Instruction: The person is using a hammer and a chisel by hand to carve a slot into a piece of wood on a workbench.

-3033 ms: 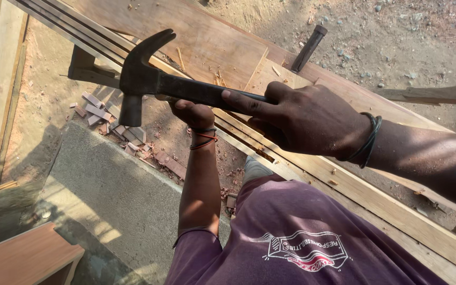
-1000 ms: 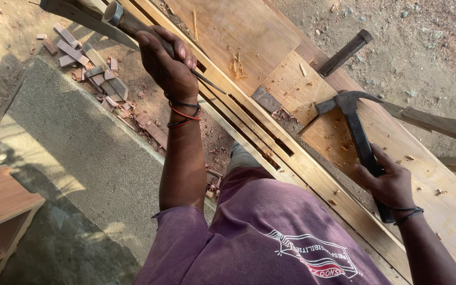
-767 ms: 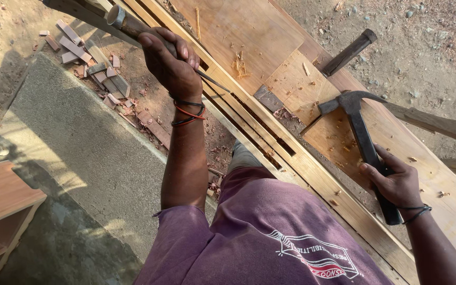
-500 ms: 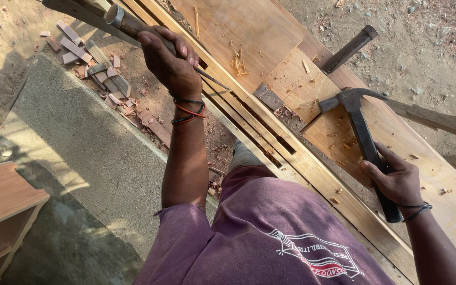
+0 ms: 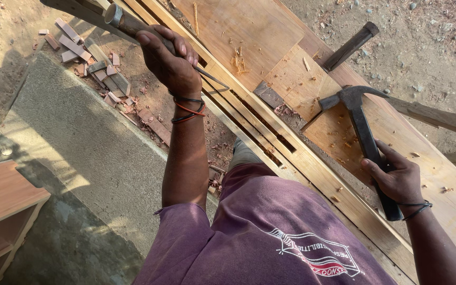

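Over pale wooden planks (image 5: pixel 270 31), the left hand (image 5: pixel 167 60) grips a wooden-handled chisel (image 5: pixel 127 22); the right hand (image 5: pixel 397 179) clasps a dark steel claw hammer (image 5: pixel 362 124) by its handle.

**Hidden and cut off**

The left hand (image 5: pixel 169 59) covers the middle of the long wooden-handled metal tool (image 5: pixel 124 22). The right hand (image 5: pixel 395 178) hides part of the dark claw hammer's (image 5: pixel 362 129) handle. The brown wooden shelf unit (image 5: pixel 1 211) runs off the near left edge.

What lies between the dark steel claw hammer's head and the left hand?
In the head view, pale wooden planks with dark slots and scattered chips separate hammer head from left hand.
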